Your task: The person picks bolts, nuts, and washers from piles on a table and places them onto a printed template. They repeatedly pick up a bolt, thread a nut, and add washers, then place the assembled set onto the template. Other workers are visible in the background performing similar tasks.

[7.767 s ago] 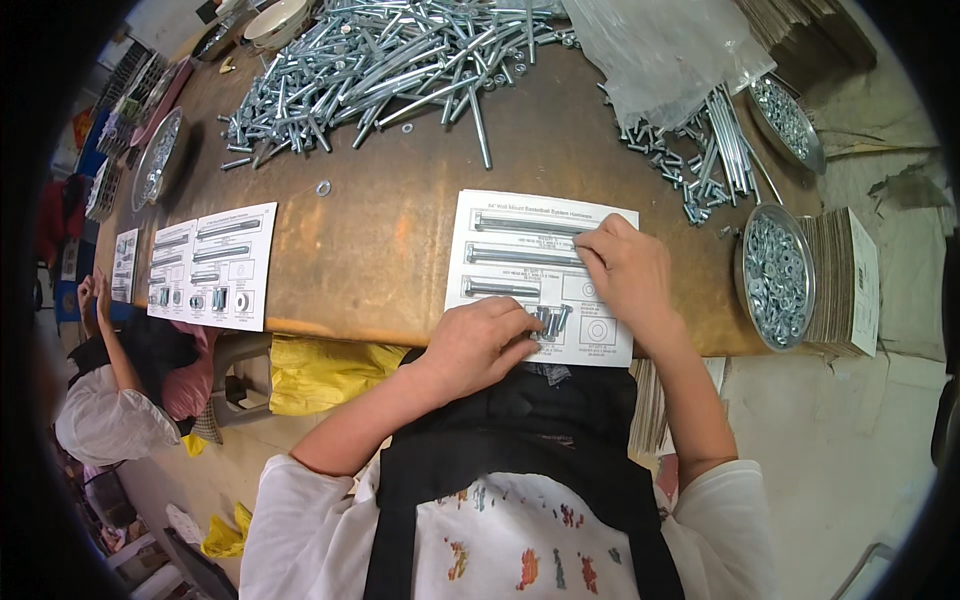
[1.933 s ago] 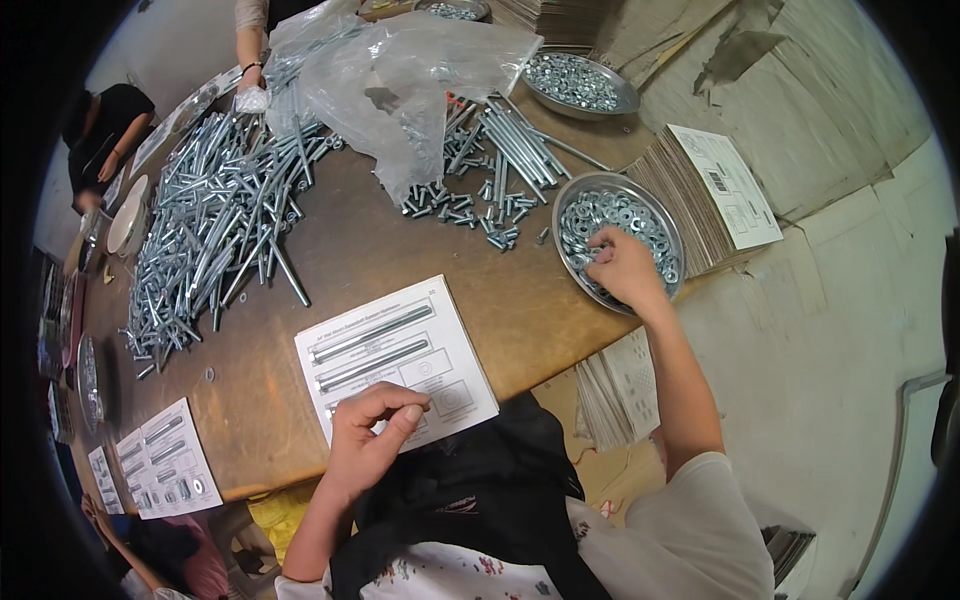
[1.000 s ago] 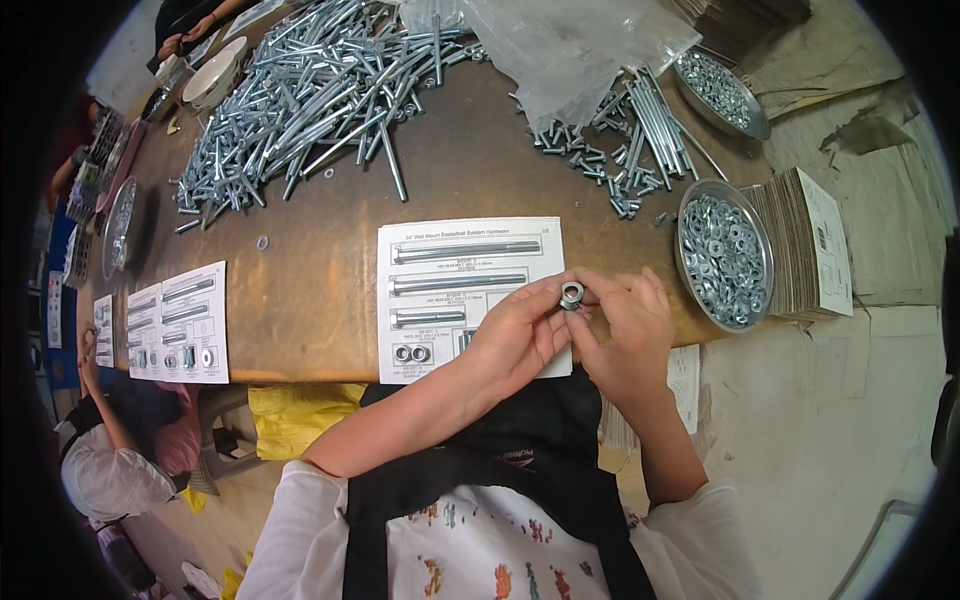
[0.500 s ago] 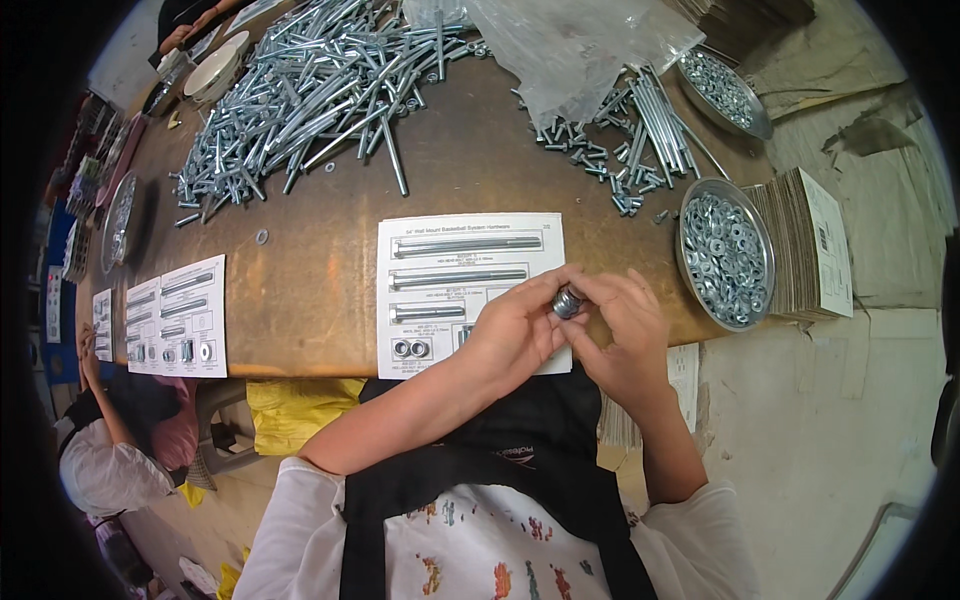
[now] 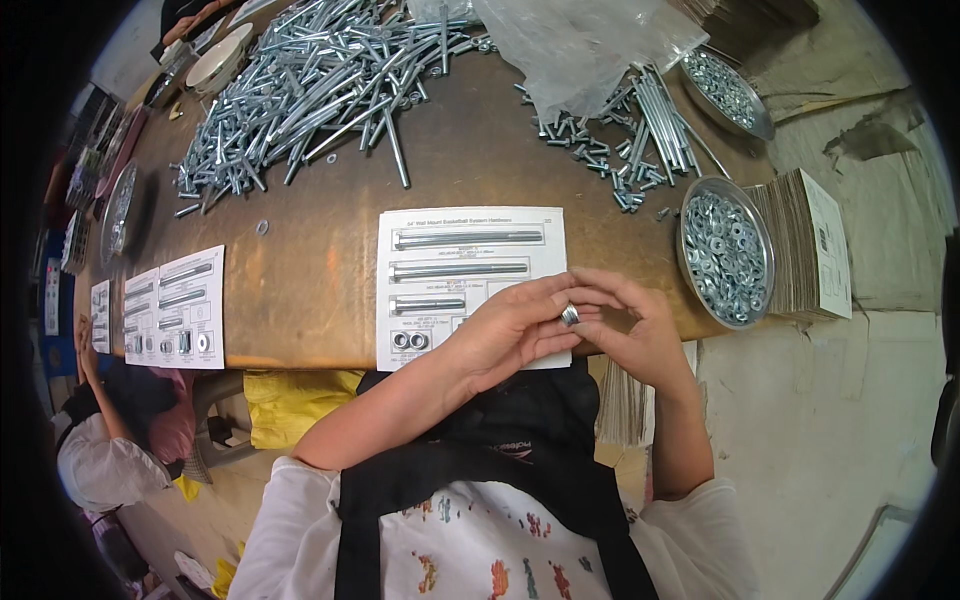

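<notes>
A short stack of shiny metal washers is pinched between my two hands, above the right side of a printed hardware sheet. My left hand is half turned palm up, its fingertips closed on the stack. From the right, my right hand reaches over with curled fingers, its thumb tip against the washers. On the hardware sheet lie long bolts, a shorter bolt and two nuts; my left hand and forearm hide its lower right part.
A big heap of bolts covers the far left. A bowl of washers stands at right beside stacked cardboard sheets. Short bolts lie by a clear plastic bag. More hardware sheets lie left, near a co-worker's arm.
The washer stack has tilted between my fingers and shows its edges. My right hand has shifted slightly right, its fingers spreading a little over the stack.
</notes>
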Available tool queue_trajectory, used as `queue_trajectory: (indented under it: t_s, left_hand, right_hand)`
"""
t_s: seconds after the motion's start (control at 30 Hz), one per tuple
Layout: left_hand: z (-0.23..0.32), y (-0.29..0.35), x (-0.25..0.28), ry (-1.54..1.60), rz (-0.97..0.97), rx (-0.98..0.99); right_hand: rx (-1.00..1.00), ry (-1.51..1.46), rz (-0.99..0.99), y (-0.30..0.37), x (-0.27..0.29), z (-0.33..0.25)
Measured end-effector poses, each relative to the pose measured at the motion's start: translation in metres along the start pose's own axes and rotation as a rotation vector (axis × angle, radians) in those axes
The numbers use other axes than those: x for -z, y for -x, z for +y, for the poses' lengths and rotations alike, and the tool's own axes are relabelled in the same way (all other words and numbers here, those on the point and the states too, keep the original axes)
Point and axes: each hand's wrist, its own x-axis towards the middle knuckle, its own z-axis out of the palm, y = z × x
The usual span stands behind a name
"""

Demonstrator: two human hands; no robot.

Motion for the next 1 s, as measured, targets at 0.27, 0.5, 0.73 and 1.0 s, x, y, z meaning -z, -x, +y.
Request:
queue_trajectory:
  t_s: [0.27, 0.5, 0.73, 1.0]
  left_hand:
    - [0.002, 0.005, -0.002, 0.005, -0.023, 0.065]
    - [-0.002, 0.007, -0.002, 0.045, -0.024, 0.038]
    - [-0.020, 0.049, 0.003, -0.120, 0.045, 0.289]
    - [-0.034, 0.078, 0.019, -0.135, -0.112, 0.494]
  right_hand:
    - [0.000, -0.140, -0.017, 0.005, -0.003, 0.006]
    - [-0.045, -0.299, -0.022, 0.008, -0.003, 0.008]
    - [-0.004, -0.158, 0.052, 0.013, -0.009, 0.022]
    - [0.395, 0.808, 0.031, 0.007, -0.059, 0.022]
